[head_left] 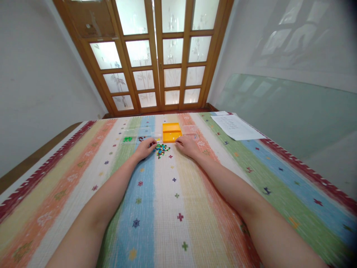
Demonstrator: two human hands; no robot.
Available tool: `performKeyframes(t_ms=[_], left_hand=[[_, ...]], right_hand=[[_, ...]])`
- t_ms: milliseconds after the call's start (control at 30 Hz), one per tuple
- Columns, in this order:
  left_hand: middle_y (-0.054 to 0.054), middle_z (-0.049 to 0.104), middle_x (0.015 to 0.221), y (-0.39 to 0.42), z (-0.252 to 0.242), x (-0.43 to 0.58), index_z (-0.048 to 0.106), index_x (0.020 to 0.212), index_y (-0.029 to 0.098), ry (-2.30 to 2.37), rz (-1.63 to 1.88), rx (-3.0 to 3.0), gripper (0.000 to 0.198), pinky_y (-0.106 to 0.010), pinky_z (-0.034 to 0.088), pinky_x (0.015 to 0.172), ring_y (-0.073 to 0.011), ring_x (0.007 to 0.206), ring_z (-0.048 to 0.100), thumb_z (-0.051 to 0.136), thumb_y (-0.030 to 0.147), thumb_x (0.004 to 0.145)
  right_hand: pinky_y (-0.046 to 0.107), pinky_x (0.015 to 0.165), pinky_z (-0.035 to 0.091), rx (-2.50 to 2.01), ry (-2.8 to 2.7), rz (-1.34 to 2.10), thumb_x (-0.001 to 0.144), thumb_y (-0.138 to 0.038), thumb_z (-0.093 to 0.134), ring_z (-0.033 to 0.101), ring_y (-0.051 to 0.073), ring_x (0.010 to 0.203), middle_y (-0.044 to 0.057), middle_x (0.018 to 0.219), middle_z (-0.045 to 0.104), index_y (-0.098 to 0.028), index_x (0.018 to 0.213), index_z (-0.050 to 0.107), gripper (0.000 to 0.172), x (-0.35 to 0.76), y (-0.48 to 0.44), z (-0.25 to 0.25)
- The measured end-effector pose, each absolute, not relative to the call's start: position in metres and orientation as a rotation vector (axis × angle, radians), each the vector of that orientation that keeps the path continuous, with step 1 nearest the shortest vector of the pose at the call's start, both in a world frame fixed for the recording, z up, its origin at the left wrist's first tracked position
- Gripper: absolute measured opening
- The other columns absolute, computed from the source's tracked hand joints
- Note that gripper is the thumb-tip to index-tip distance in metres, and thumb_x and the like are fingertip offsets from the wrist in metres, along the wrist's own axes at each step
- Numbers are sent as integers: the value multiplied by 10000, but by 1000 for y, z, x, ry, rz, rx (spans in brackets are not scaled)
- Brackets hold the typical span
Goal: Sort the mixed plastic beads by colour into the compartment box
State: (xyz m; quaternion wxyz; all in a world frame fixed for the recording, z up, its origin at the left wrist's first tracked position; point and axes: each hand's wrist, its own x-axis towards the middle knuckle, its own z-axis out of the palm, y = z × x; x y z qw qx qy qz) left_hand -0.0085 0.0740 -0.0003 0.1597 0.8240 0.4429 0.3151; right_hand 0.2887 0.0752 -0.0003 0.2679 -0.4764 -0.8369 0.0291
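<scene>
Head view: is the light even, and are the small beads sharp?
Head view: backlight burns the door panes white; the wide lens tilts the door frame and stretches the forearms; the beads between left hand and right hand look too small and soft; the right wall shows a faint window reflection.

I see a striped, cloth-covered table (178,208) carrying an orange tray (171,132), clear boxes (131,137), a heap of small coloured pieces (161,149) and a paper sheet (235,126).

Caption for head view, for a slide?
On a striped cloth, left hand and right hand flank a pile of coloured pieces, orange tray beyond.
</scene>
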Motion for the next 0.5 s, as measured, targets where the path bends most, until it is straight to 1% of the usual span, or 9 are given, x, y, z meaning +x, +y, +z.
performKeyframes(t_ms=[100, 167, 333, 500], left_hand=[[-16, 658, 799, 77, -4, -9, 639, 966, 209, 1324, 1005, 2215, 171, -292, 424, 676, -171, 703, 571, 519, 332, 967], [-1, 635, 755, 79, -6, -10, 624, 971, 216, 1352, 1073, 2127, 157, -283, 415, 652, -164, 672, 559, 529, 340, 959], [6, 605, 749, 87, -13, -11, 611, 936, 210, 1376, 1214, 1972, 159, -266, 416, 629, -150, 658, 532, 565, 362, 927], [22, 568, 697, 93, -15, -10, 614, 906, 200, 1346, 1288, 1816, 178, -247, 408, 601, -138, 631, 507, 594, 376, 893]], right_hand=[[308, 821, 402, -1284, -2259, 84, 987, -231, 534, 620, 215, 930, 86, 990, 744, -177, 966, 735, 209, 288, 74, 1], [308, 830, 403, -1288, -2262, 81, 988, -234, 532, 622, 216, 937, 89, 992, 745, -177, 963, 736, 213, 288, 73, 2], [311, 837, 405, -1311, -2266, 84, 987, -234, 528, 625, 217, 940, 88, 992, 748, -178, 961, 738, 219, 287, 72, 4], [299, 818, 404, -1291, -2266, 84, 984, -231, 532, 628, 210, 920, 84, 980, 747, -172, 947, 732, 212, 288, 71, 5]])
